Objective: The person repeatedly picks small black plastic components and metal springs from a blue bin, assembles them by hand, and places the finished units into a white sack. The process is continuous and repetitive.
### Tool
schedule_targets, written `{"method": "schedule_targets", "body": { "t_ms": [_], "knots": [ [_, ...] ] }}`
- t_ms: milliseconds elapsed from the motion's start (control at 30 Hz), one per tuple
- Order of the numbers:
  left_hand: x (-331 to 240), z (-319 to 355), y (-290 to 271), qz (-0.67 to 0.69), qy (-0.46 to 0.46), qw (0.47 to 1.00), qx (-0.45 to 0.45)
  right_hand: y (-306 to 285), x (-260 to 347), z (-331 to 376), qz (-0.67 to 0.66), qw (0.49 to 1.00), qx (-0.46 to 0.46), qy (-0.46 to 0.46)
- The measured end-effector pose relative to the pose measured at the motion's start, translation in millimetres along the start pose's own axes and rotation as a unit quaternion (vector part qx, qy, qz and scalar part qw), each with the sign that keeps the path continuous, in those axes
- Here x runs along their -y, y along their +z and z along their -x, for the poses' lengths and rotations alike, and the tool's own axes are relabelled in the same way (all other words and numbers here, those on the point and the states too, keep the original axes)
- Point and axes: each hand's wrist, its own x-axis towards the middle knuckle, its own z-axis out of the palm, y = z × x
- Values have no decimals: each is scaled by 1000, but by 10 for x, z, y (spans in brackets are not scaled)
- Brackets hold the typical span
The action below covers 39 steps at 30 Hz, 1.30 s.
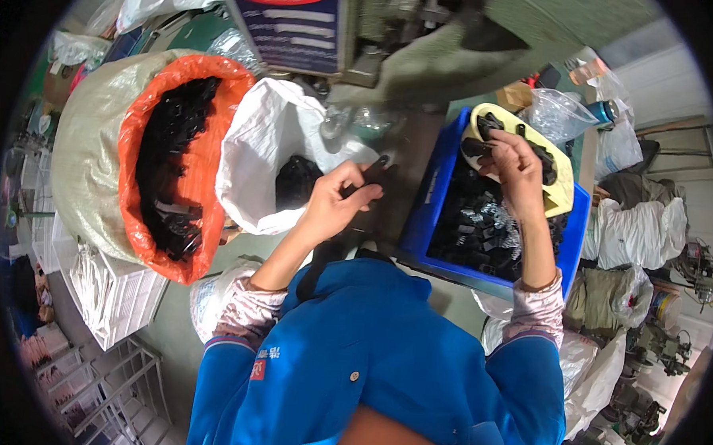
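My left hand (pixel 337 199) is closed on a small dark elongated part (pixel 374 172), held between thumb and fingers beside the white sack (pixel 234 149). My right hand (pixel 515 167) pinches another small black part (pixel 476 148) over the left side of a yellow tray (pixel 560 201). That tray holds several black parts and sits across the blue bin (pixel 578 242), which is filled with loose black pieces (pixel 483 232). Some black material (pixel 296 182) lies inside the white sack. The exact kind of the held parts is too small to tell.
A large woven sack with an orange lining (pixel 222 240) holds black parts at the left. Ahead stands a green machine (pixel 491 49) with a blue sign panel (pixel 292 29). Clear plastic bags (pixel 554 113) lie behind the tray. White stacked sheets (pixel 115 295) and a metal rack (pixel 119 379) are at lower left.
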Motion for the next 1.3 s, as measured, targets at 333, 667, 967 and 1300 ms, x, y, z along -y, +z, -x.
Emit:
{"method": "schedule_targets", "body": {
  "t_ms": [333, 667, 967, 1300],
  "knots": [
    [-5, 51, -660, -145, 129, 981, 11, 1293, -308, 118, -48, 993, 99, 45],
    [-267, -4, -1041, -226, 142, 963, 37, 1654, -205, -126, 149, 974, 163, -57],
    [-418, -335, -1322, -357, 217, 902, 106, 1972, -308, -268, 137, 980, 101, -106],
    [-636, -875, -1455, -386, 303, 855, 168, 2072, -298, -427, 203, 958, -1, -204]
  ]
}}
